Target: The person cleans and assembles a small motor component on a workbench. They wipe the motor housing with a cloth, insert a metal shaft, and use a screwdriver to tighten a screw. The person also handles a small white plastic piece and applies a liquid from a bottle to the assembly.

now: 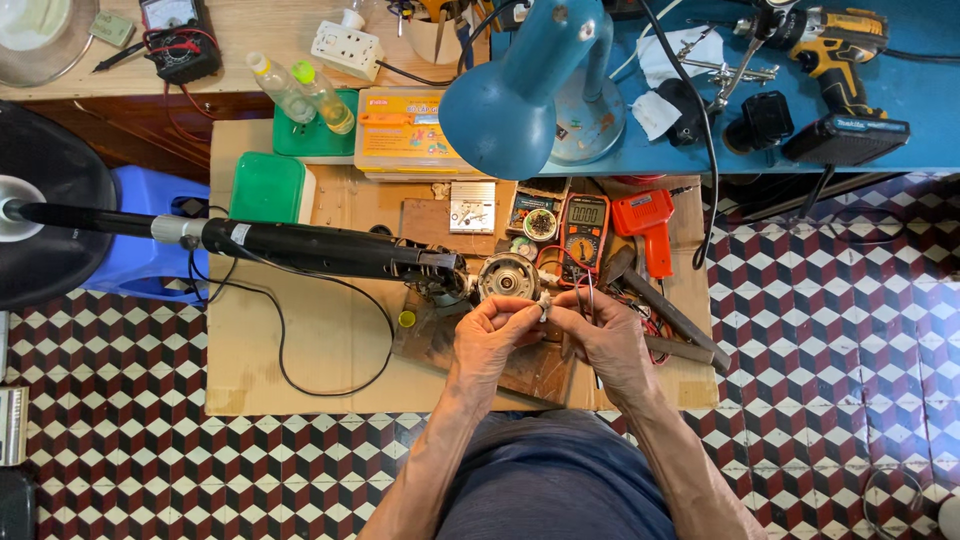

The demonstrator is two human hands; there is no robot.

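Note:
My left hand (492, 333) and my right hand (603, 335) meet over a wooden board (530, 372) on a sheet of cardboard (320, 360). Between their fingertips they pinch a small pale part (545, 303); which hand bears it I cannot tell. Thin wires run from it past my right hand. Just beyond the fingers lies a round metal motor (508, 277), fixed to the end of a long black pole (300, 248) that stretches off to the left.
A digital multimeter (583, 228) and an orange soldering gun (648, 224) lie behind the motor. A teal desk lamp (520, 95) hangs over the blue bench (900, 90), which bears a yellow cordless drill (835, 55). Green boxes, bottles and a parts case sit at the back left.

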